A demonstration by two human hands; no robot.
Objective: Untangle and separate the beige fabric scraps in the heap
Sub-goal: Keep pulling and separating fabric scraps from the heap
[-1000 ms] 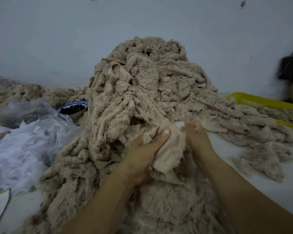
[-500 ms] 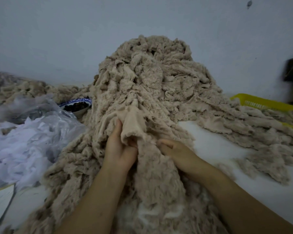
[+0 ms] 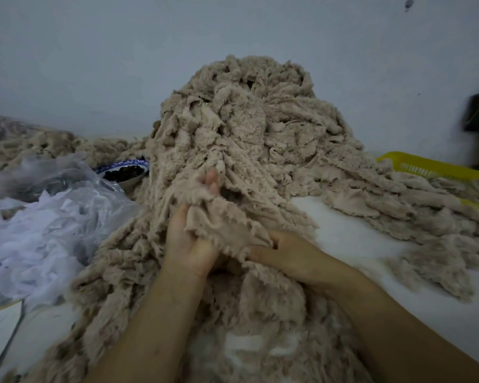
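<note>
Pale wall behind; white work surface [image 3: 351, 239] carrying a tall heap [image 3: 249, 128] of beige fabric scraps, rising against the wall and spilling toward the camera and off to the right. Yellow basket [image 3: 426, 168] at far right, clear plastic bag [image 3: 53, 217] and a blue-rimmed bowl [image 3: 125, 172] at left.

Left hand [image 3: 188, 244] is closed around one scrap [image 3: 219, 225] at the front of the heap, fingertips [image 3: 212, 181] pushed up into the folds. Right hand [image 3: 291, 254] pinches the same scrap's lower frayed edge. Hands lie close together, not touching.

Scrap orientation: long axis runs roughly from upper left to lower right, upper end buried in the heap, free end toward the right hand.

Risks, judged: scrap looks snagged with its neighbours, so a sharp pull could drag a clump along, or topple the upper heap forward. Frayed edges may tear. Bowl sits just beside the heap; sliding fabric could cover it.
</note>
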